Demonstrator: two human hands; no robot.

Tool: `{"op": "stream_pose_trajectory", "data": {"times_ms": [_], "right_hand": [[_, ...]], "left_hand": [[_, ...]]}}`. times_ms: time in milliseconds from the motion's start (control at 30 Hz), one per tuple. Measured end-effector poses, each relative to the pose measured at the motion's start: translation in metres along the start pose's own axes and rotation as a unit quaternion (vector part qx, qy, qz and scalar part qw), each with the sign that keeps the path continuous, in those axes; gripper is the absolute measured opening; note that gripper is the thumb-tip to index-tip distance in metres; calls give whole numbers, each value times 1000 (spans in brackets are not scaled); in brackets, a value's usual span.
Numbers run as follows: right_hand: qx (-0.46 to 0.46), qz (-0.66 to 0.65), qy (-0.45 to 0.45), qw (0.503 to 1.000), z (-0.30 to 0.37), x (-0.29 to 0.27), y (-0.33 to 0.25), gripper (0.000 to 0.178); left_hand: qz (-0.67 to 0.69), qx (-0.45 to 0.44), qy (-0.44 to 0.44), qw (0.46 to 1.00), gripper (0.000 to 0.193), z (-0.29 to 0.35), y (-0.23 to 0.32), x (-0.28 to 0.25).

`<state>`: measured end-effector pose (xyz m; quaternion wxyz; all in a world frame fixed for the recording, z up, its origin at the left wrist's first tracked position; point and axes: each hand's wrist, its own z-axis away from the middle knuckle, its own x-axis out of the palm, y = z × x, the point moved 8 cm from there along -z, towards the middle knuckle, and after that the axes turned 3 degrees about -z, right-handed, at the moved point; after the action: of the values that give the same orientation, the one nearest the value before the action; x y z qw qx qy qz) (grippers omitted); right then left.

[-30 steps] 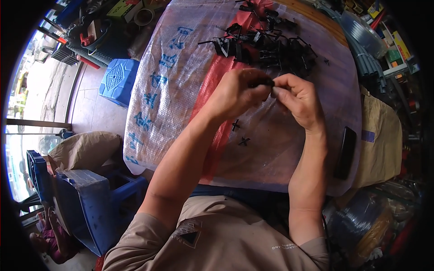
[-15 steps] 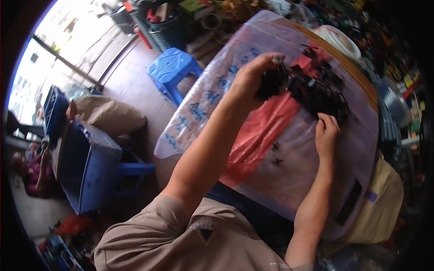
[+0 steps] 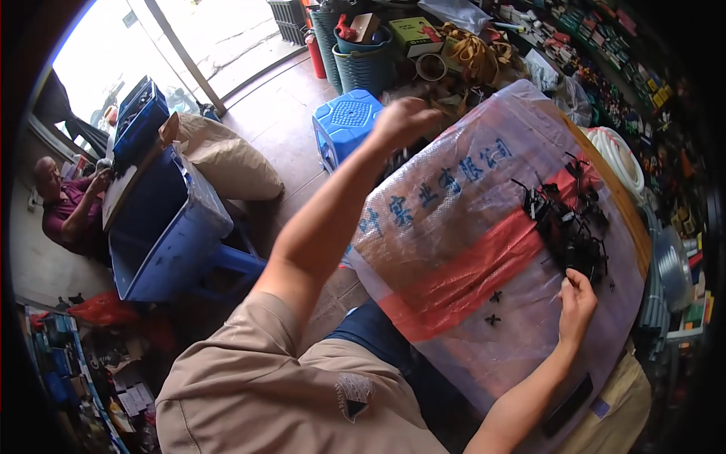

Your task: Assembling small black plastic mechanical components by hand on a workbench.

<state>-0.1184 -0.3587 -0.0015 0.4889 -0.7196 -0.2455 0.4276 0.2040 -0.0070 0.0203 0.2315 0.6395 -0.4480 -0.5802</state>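
The fingers [image 3: 577, 277] of the right hand [image 3: 578, 303] are bent and drawn close together at the near edge of a tangled heap of small, thin-armed black pieces [image 3: 567, 219]; whether one of them is pinched cannot be told. By the left hand [image 3: 408, 121], the space beyond the sheet's left edge is reached, near a blue plastic stool with a patterned top [image 3: 348, 115]; its fingers look curled, but they are blurred, and whether anything is gripped cannot be made out.

The heap is spread over the far right part of a bench with a wooden edge [image 3: 622, 208], which is covered by a translucent woven plastic sheet with a red band [image 3: 469, 276]. Single pieces are hard to separate there. Nearer, two small black cross-shaped pieces [image 3: 493, 320] are seen apart from it. A flat dark rectangular object [image 3: 569, 406] is partly hidden by the right forearm.
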Motion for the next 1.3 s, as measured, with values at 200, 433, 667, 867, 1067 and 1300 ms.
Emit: {"op": "stream_pose_trajectory", "data": {"times_ms": [200, 433, 667, 867, 1067, 1300], "right_hand": [[-51, -241, 15, 969, 8, -9, -21, 24], [-32, -201, -13, 979, 19, 11, -34, 20], [-19, -194, -1, 981, 11, 14, -39, 12], [15, -155, -41, 987, 14, 9, -31, 11], [44, -148, -64, 986, 19, 18, -34, 3], [-23, -118, 31, 992, 11, 14, -36, 8]], "left_hand": [[198, 239, -99, 945, 19, 109, 160, 118], [286, 151, -266, 908, 36, 154, 176, 199], [415, 45, -396, 818, 34, 170, 175, 203], [360, 111, -400, 835, 35, 175, 177, 209], [214, 125, -411, 877, 36, 177, 175, 204], [287, 187, -303, 889, 34, 175, 175, 205]]}}
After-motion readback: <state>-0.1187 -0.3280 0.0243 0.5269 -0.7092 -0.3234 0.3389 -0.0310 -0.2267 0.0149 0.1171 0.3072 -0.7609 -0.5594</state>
